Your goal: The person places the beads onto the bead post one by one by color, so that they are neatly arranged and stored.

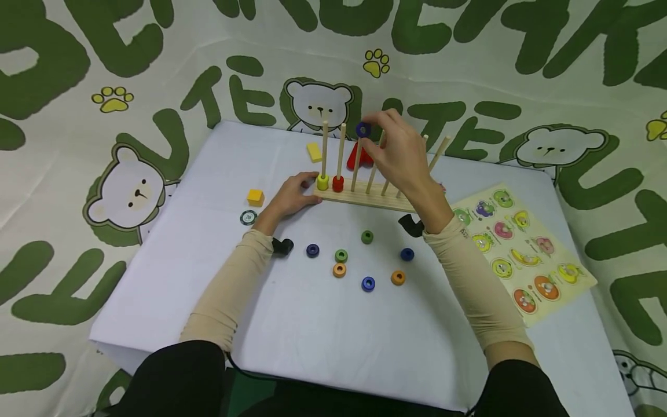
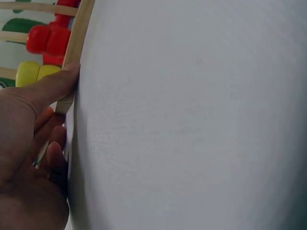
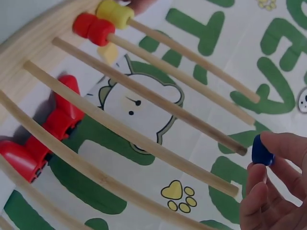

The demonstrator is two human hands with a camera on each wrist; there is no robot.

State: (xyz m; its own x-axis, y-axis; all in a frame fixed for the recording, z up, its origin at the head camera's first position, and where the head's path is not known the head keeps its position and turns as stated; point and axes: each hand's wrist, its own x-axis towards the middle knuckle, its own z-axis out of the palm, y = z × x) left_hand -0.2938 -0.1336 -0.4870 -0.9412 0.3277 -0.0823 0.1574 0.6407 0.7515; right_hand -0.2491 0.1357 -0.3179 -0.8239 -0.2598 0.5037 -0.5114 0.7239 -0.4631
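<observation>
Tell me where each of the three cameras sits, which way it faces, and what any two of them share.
Head: above, facing forward and down at the white table; both forearms and hands show.
Left wrist: low beside the left hand, whose thumb touches the wooden peg base.
Right wrist: along the pegs toward the bear cloth; right hand pinches a blue ring.
Shared by all three: yellow bead, red bead.

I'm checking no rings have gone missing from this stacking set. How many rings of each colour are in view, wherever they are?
Blue rings: 4, one pinched in the right hand, three loose
Green rings: 2
Orange rings: 2
Yellow ring: 1, on a peg
Red ring: 1, on a peg
Total: 10
</observation>
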